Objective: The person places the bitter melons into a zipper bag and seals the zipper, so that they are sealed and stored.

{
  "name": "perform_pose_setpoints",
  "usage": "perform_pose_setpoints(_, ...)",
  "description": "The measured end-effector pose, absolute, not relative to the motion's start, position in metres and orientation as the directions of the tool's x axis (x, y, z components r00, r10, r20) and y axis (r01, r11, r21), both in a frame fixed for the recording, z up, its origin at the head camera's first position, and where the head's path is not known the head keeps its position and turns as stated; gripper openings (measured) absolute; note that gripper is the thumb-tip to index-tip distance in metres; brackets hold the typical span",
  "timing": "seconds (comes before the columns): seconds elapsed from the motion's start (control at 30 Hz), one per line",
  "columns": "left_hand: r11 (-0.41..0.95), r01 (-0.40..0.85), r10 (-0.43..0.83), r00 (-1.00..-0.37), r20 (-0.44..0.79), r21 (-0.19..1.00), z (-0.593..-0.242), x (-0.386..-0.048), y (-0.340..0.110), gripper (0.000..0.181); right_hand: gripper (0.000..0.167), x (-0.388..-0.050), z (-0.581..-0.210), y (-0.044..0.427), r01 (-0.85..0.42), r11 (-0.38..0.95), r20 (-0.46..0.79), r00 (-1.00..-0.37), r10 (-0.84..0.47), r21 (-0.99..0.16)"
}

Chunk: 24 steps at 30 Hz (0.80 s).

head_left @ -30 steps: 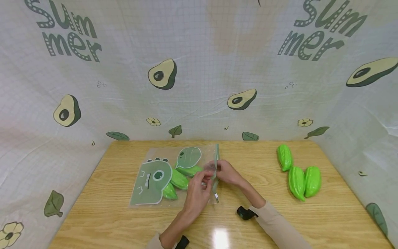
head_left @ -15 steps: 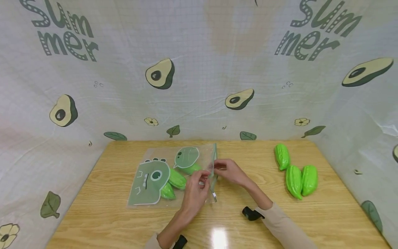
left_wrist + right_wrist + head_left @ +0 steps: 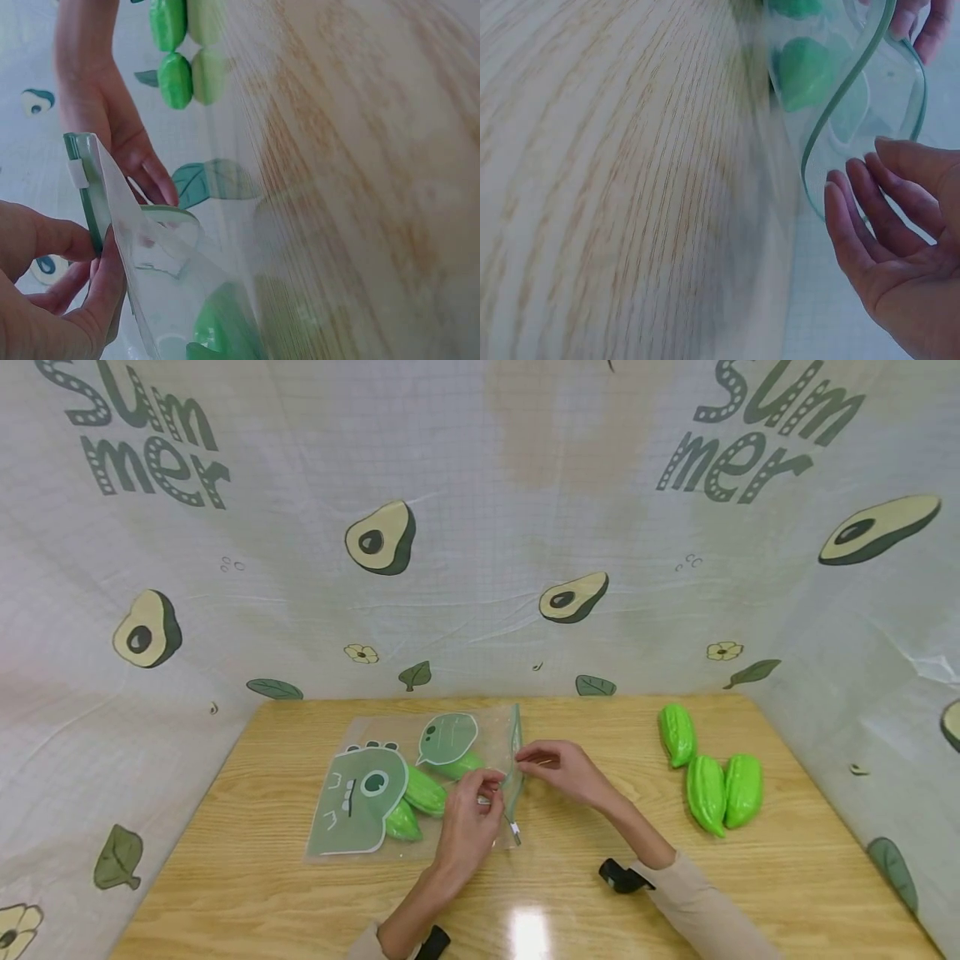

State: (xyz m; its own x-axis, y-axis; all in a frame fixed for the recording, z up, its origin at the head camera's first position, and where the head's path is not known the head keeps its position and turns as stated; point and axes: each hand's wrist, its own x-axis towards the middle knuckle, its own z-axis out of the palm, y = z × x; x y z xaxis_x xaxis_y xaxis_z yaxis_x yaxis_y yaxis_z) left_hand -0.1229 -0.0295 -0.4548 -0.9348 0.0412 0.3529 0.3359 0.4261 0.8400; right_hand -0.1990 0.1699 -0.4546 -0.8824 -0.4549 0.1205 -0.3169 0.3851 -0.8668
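Observation:
A clear zip bag (image 3: 491, 731) printed with a green dinosaur lies on the table, its mouth facing right. Inside are green ridged bitter melons (image 3: 424, 793), partly covered by the print. My left hand (image 3: 468, 822) pinches the bag's mouth edge between thumb and fingers, near the white slider (image 3: 78, 173). My right hand (image 3: 566, 770) is at the mouth's right side with fingers loosely bent and nothing held. In the right wrist view the green-edged mouth (image 3: 840, 97) gapes just beyond that hand's fingertips; whether they touch the rim I cannot tell.
Three more bitter melons lie at the table's right: one farther back (image 3: 678, 735) and two side by side (image 3: 707, 795). A patterned cloth (image 3: 465, 610) hangs behind and at both sides of the wooden table (image 3: 300, 910).
My right hand has drawn out from the bag's mouth, back to the right. The left hand keeps its pinch on the edge. The head view has shifted slightly.

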Motion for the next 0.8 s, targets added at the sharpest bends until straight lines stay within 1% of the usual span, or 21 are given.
perform_pose_setpoints(0.2,0.422,0.342,0.037,-0.932,0.361,0.840,-0.456,-0.123,-0.030,0.018,0.022,-0.195,-0.454,0.178,-0.337,0.389,0.152,-0.888,-0.434,-0.857)
perform_pose_setpoints(0.8,0.427,0.337,0.031,-0.933,0.358,0.839,-0.455,-0.123,-0.029,0.019,0.023,-0.184,-0.452,0.204,-0.329,0.458,0.177,-0.923,-0.342,-0.826)
